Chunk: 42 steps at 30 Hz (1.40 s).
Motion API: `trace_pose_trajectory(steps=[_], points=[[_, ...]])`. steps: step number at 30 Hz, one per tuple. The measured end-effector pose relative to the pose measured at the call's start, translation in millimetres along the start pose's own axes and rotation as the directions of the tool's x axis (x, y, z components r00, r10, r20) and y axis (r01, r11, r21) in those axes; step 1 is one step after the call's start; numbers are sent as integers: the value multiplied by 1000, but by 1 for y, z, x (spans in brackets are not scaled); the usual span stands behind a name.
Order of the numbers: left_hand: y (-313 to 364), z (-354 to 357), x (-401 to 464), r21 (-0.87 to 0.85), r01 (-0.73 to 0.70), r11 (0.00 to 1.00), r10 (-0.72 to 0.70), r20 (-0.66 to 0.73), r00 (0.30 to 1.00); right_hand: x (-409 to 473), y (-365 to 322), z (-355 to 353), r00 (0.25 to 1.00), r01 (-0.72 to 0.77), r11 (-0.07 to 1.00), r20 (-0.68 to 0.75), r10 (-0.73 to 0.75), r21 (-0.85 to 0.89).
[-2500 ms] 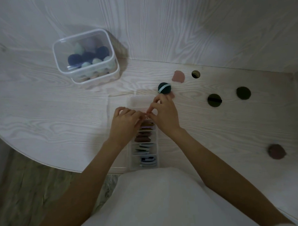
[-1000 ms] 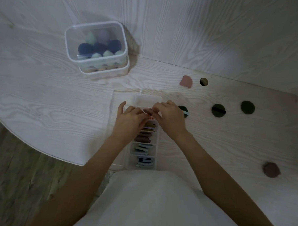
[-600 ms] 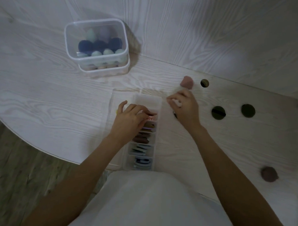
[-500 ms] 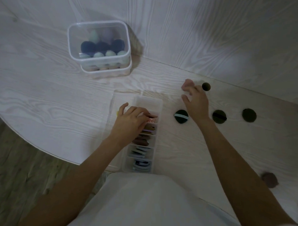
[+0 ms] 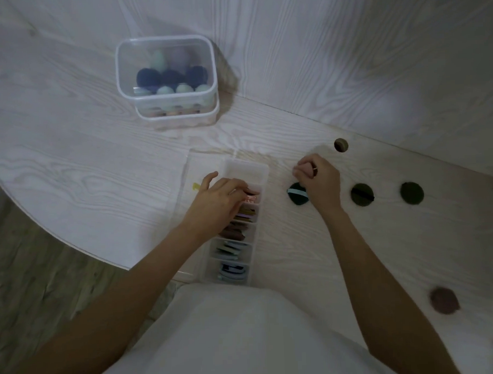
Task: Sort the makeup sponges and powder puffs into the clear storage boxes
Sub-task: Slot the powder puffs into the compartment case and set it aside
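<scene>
Pink puff (image 5: 303, 168) sits pinched in the right hand (image 5: 320, 183) beside the divided box (image 5: 260, 172), where the left hand's (image 5: 222, 200) fingers rest loosely spread, so a crowded compartment could squeeze it back out.

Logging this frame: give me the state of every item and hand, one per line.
Left hand: fingers resting in the divided box.
Right hand: closed on pink puff.
Divided box: open, far compartment empty.
Sponge tubs: stacked, lidded, filled.
Teal-strap puff: loose on table.
Two dark green puffs: loose.
Brown puff: loose.
</scene>
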<state>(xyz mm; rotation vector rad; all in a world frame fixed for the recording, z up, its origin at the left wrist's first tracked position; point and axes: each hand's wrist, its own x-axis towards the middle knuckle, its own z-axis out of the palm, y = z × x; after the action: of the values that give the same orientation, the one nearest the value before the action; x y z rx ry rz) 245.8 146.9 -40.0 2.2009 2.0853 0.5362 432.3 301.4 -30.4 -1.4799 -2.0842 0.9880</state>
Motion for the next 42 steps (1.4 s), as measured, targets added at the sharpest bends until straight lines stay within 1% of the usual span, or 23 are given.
trace_pose_trajectory(steps=[1,2,5,7,9,10,12,13,15,17,19,22,23,27,33,34,36,38,40,42], points=[[0,0,1,15,-14,1000,14,8,1000,-12,-5,-2,1000,-10,998,4,9,68],[0,1,2,31,-24,999,23,19,1000,-23,-11,-2,1000,-24,995,19,22,100],[-2,1,3,82,-46,996,41,65,997,-44,-26,-1,996,-46,993,84,37,107],[-3,0,4,106,-52,993,43,88,995,-51,-40,2,994,27,993,98,-39,118],[-3,0,6,114,-53,992,40,109,993,-54,-50,7,984,160,980,64,-168,118],[-3,0,6,111,-54,992,41,114,993,-54,-54,12,973,220,972,46,-224,81],[-3,-1,4,97,-50,994,40,104,994,-53,-55,26,940,342,935,41,-340,-92],[-2,-1,4,87,-49,995,41,90,995,-51,-54,34,916,401,897,58,-397,-185],[-2,-3,4,58,-50,997,47,63,997,-45,-49,48,876,479,823,117,-467,-304],[-2,-4,4,48,-57,997,54,52,997,-40,-49,55,849,523,765,146,-508,-377],[-2,-5,5,33,-56,998,55,52,997,-38,-51,57,804,574,690,144,-577,-441],[-3,-5,4,15,-48,999,47,54,997,-38,-50,50,739,645,600,185,-648,-474],[-3,-5,4,14,-46,999,45,56,997,-38,-48,49,728,657,580,204,-655,-483],[-3,-4,3,5,-41,999,40,79,996,-35,-48,50,727,653,545,233,-646,-526],[-6,-7,2,-31,-8,999,10,88,996,-29,-54,52,716,668,541,245,-653,-511],[-8,-8,3,-37,6,999,-3,78,997,-28,-51,50,729,654,551,237,-643,-518],[-13,-11,8,-14,26,1000,-26,48,999,-29,-47,47,777,602,605,208,-594,-521],[-15,-15,16,69,31,997,-32,25,999,-31,-45,45,817,554,653,189,-544,-517],[-15,-21,25,149,20,989,-29,60,998,-32,-48,46,838,525,669,181,-515,-526],[-15,-24,32,192,9,981,-36,136,990,-31,-51,48,847,507,670,173,-502,-542]])
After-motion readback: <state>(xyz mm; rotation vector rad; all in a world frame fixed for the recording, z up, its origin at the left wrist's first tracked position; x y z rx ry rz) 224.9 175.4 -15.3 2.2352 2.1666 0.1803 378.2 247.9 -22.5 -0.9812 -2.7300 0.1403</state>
